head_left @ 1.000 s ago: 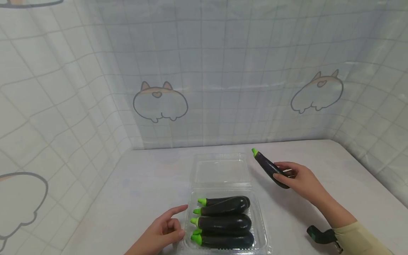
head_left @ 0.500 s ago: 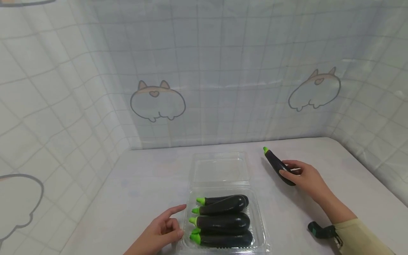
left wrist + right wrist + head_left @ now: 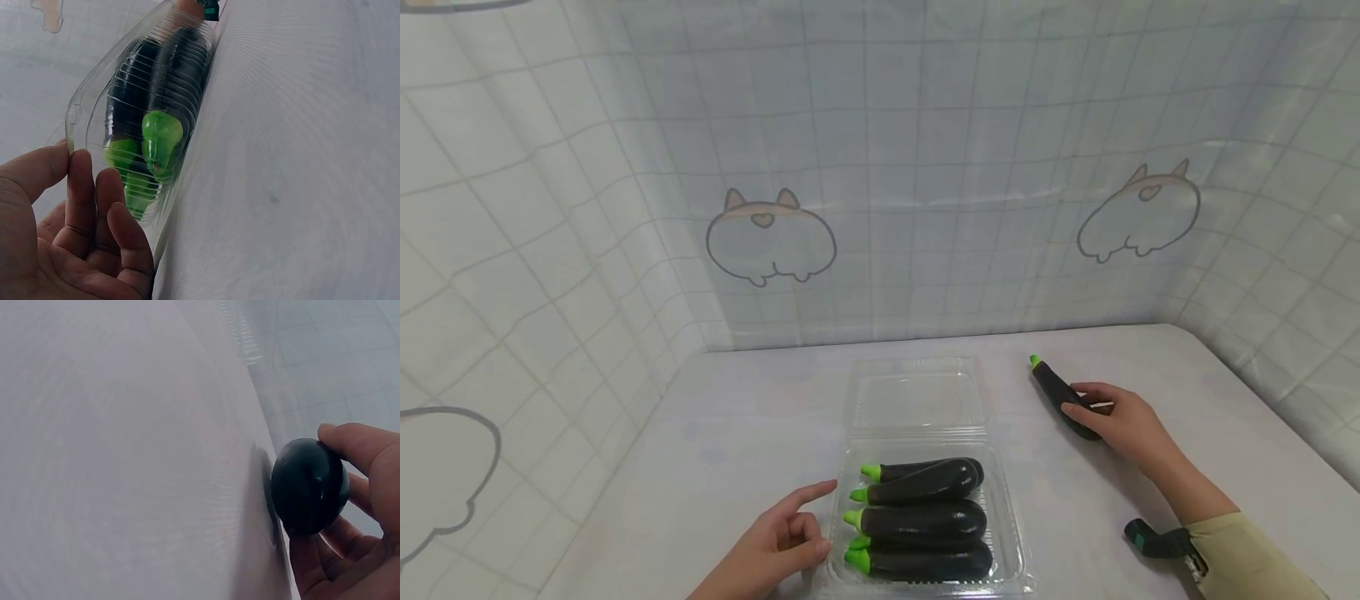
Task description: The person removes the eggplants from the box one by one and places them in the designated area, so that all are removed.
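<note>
My right hand (image 3: pixel 1123 421) holds a dark eggplant (image 3: pixel 1063 400) with a bright green stem, thumb on one side and fingers on the other. In the right wrist view the eggplant's rounded end (image 3: pixel 309 487) lies close against the table; I cannot tell whether it bears on it. A clear plastic clamshell box (image 3: pixel 1011 508) stands open with several eggplants (image 3: pixel 925 523) lying side by side in it, green stems to the left. My left hand (image 3: pixel 778 537) is at the box's left edge, thumb and a curled finger pinching the rim (image 3: pixel 72 122), index finger stretched along it.
The box's transparent lid (image 3: pixel 917 400) lies folded back behind it. A dark device (image 3: pixel 1157 542) is strapped at my right wrist by the sleeve (image 3: pixel 1247 554). A white table (image 3: pixel 745 417) carries everything, with a grid-patterned curtain (image 3: pixel 955 167) behind and at both sides.
My right hand has carried the eggplant to the right and lowered it to the table, farther from the box. The left hand stays at the box's rim.
</note>
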A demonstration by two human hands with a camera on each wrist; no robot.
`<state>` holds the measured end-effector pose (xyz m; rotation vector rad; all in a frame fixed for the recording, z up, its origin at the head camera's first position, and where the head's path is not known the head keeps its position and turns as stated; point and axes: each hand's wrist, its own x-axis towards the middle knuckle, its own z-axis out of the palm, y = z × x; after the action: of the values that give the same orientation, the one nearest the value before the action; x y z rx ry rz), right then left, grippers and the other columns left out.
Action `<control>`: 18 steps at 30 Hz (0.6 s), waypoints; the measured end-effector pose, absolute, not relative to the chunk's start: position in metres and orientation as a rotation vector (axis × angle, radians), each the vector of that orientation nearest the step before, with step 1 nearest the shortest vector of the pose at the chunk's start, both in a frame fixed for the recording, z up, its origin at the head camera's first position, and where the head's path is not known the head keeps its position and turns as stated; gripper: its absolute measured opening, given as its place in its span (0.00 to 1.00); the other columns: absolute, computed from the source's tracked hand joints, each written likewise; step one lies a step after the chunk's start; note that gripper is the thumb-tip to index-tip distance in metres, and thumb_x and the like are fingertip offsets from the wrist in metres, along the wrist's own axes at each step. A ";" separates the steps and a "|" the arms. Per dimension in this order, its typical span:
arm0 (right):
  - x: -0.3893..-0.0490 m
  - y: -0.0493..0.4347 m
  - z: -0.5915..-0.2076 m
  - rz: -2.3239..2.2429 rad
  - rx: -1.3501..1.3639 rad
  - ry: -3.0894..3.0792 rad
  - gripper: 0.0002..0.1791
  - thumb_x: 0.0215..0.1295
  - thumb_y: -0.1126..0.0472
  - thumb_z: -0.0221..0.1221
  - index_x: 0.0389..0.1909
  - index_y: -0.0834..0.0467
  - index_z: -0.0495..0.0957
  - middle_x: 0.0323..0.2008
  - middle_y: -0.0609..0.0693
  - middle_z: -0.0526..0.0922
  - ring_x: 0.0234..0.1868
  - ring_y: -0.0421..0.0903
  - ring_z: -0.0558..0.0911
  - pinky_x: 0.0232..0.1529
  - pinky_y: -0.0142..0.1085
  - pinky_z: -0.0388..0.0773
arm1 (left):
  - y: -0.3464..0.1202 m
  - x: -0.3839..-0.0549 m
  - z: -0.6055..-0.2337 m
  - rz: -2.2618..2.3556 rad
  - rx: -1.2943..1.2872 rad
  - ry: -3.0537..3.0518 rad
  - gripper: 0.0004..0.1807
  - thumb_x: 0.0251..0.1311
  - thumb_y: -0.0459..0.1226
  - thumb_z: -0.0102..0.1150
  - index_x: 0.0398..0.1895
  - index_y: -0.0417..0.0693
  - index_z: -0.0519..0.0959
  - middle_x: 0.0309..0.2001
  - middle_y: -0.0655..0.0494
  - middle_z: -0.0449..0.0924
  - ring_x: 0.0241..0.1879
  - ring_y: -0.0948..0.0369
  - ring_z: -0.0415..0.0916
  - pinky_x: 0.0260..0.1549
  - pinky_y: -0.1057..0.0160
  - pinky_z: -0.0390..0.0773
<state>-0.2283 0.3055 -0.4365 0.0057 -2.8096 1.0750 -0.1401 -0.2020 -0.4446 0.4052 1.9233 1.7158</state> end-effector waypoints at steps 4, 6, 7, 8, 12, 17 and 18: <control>-0.228 0.307 -0.439 1.067 0.026 -2.815 0.37 0.64 0.37 0.62 0.63 0.61 0.74 0.53 0.64 0.79 0.53 0.62 0.79 0.45 0.52 0.77 | -0.202 -0.140 -0.445 1.719 0.408 1.915 0.34 0.73 0.35 0.53 0.77 0.41 0.53 0.32 0.54 0.76 0.30 0.65 0.71 0.36 0.66 0.73; -0.228 0.307 -0.439 1.061 0.033 -2.821 0.37 0.64 0.37 0.61 0.63 0.61 0.74 0.54 0.65 0.79 0.53 0.63 0.79 0.46 0.53 0.76 | -0.202 -0.140 -0.445 1.718 0.412 1.914 0.34 0.73 0.35 0.53 0.77 0.41 0.53 0.32 0.54 0.76 0.30 0.65 0.71 0.36 0.66 0.73; -0.228 0.307 -0.439 1.059 0.035 -2.826 0.38 0.64 0.37 0.61 0.64 0.61 0.74 0.54 0.65 0.78 0.53 0.63 0.79 0.47 0.53 0.76 | -0.202 -0.140 -0.445 1.719 0.412 1.912 0.34 0.73 0.35 0.53 0.77 0.41 0.53 0.32 0.54 0.76 0.30 0.65 0.71 0.36 0.66 0.73; -0.228 0.307 -0.439 1.056 0.036 -2.832 0.38 0.64 0.37 0.61 0.64 0.61 0.74 0.54 0.66 0.78 0.53 0.63 0.79 0.47 0.53 0.76 | -0.202 -0.140 -0.445 1.720 0.413 1.910 0.34 0.73 0.35 0.53 0.77 0.41 0.53 0.32 0.54 0.76 0.30 0.65 0.71 0.36 0.66 0.73; -0.228 0.307 -0.439 1.056 0.034 -2.853 0.40 0.65 0.35 0.59 0.65 0.62 0.72 0.56 0.67 0.77 0.54 0.63 0.78 0.47 0.53 0.76 | -0.202 -0.140 -0.445 1.721 0.415 1.906 0.34 0.73 0.35 0.53 0.77 0.42 0.53 0.32 0.54 0.76 0.30 0.65 0.71 0.36 0.66 0.73; -0.229 0.305 -0.440 1.058 0.027 -2.861 0.41 0.64 0.34 0.58 0.65 0.62 0.72 0.57 0.67 0.76 0.54 0.62 0.78 0.47 0.53 0.76 | -0.203 -0.140 -0.445 1.715 0.410 1.919 0.34 0.73 0.35 0.53 0.77 0.42 0.53 0.32 0.54 0.76 0.30 0.65 0.71 0.36 0.66 0.73; -0.229 0.305 -0.439 1.055 0.026 -2.861 0.41 0.64 0.34 0.59 0.65 0.62 0.72 0.57 0.67 0.76 0.54 0.62 0.78 0.47 0.52 0.76 | -0.203 -0.140 -0.445 1.716 0.408 1.920 0.34 0.73 0.36 0.53 0.77 0.42 0.54 0.32 0.54 0.76 0.30 0.65 0.71 0.36 0.66 0.73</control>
<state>-0.2290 0.3046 -0.4394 0.0256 -2.8614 1.0555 -0.1396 -0.2027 -0.4445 0.4085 1.9196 1.7155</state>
